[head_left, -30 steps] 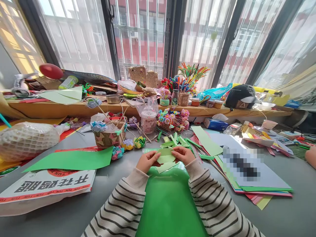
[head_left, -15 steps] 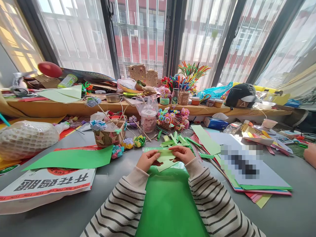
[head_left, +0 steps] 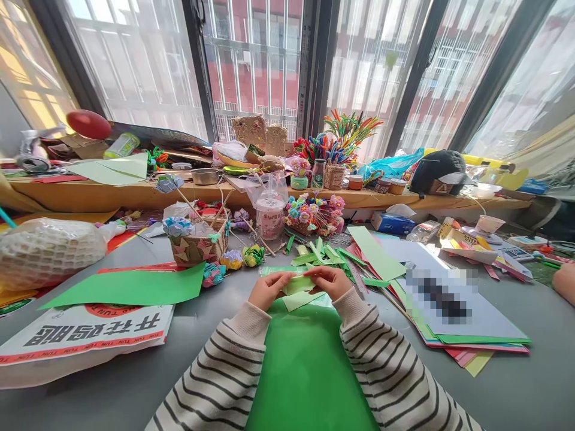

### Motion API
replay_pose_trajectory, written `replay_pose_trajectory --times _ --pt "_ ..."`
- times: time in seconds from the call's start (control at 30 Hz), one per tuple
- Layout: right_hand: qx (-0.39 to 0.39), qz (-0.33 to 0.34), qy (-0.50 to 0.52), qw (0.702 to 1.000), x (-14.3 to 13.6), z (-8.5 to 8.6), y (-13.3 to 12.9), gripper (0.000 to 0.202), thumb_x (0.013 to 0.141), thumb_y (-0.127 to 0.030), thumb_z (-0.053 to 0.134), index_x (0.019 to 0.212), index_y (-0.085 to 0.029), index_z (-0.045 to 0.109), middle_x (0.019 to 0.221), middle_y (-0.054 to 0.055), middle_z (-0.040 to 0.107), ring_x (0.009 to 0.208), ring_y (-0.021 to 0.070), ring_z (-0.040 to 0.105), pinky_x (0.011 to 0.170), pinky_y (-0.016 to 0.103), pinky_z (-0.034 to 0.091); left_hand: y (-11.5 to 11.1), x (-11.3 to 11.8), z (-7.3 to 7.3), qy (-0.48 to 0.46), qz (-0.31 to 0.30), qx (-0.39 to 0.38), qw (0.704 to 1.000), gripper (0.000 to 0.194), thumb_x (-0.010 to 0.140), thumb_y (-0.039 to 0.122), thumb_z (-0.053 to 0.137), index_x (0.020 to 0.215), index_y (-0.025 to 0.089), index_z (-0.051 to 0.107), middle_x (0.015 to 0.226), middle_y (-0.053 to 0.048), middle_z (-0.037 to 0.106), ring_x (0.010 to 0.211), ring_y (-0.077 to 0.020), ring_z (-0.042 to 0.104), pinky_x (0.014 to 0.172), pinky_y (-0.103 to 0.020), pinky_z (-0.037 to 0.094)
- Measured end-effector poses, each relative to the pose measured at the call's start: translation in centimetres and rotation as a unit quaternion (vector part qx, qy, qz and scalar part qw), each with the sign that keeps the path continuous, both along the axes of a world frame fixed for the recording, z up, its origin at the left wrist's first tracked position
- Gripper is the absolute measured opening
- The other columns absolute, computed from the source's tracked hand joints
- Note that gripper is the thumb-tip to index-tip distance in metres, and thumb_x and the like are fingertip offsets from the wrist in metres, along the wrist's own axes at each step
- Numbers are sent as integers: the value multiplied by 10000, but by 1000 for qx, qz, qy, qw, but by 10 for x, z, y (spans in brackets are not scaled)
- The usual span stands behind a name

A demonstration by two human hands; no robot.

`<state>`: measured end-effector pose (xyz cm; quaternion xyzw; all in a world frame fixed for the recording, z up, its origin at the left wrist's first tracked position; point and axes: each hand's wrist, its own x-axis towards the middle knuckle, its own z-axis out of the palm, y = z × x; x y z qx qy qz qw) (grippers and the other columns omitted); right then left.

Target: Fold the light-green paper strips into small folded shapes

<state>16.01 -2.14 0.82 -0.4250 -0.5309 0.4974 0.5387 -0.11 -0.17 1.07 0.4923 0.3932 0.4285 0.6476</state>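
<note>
A small sheet of light green paper (head_left: 300, 299) is held between my two hands, its upper part folded over and its lower edge hanging free. My left hand (head_left: 268, 290) pinches the paper's left side with thumb and fingers. On the right side, my right hand (head_left: 331, 282) grips the upper edge, fingers closed. Both hands are just above a glossy green mat (head_left: 309, 365). Just beyond them lies a heap of cut green paper strips (head_left: 324, 254). Part of the fold is hidden behind my fingers.
To the right lies a stack of coloured paper under a white sheet (head_left: 485, 311). A green paper sheet (head_left: 130, 286) and a printed white bag (head_left: 90, 335) are at the left. Behind stand a basket (head_left: 193, 248) and a plastic cup (head_left: 270, 218). Another person's hand (head_left: 565, 280) shows far right.
The upper part of the light green paper has been folded down further, and my fingers have moved slightly along the fold. The rest of the table looks the same.
</note>
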Motion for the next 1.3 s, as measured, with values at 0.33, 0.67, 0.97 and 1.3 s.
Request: replay_pose_trajectory --times 0.33,0.67,0.97,1.3 --pt "13 34 -12 999 -1 7 -4 217 564 -287 607 723 -140 631 661 9 585 577 102 546 535 258 516 -3 -2 4 49 10 34 998 325 493 328 660 752 135 629 735 -50 629 676 -159 562 633 -266 449" --pt "-22 -18 -55 998 2 -2 3 262 566 -352 601 688 -123 631 580 12 575 473 91 521 404 211 483 -2 -2 4 132 15 129 983 266 553 316 608 756 147 638 767 -55 637 705 -168 543 632 -252 418" --pt "-13 -26 -46 999 0 2 1 210 533 -322 622 647 -146 638 549 -5 574 487 98 526 433 222 489 -2 0 3 92 15 79 992 328 525 351 624 766 129 622 714 -53 619 627 -149 543 549 -229 418" --pt "-10 -17 -54 998 -2 2 -1 188 532 -302 631 648 -154 641 550 -4 585 497 103 535 469 226 485 -3 -1 4 121 39 102 987 284 522 343 631 708 128 619 700 -48 614 641 -154 540 576 -232 409"
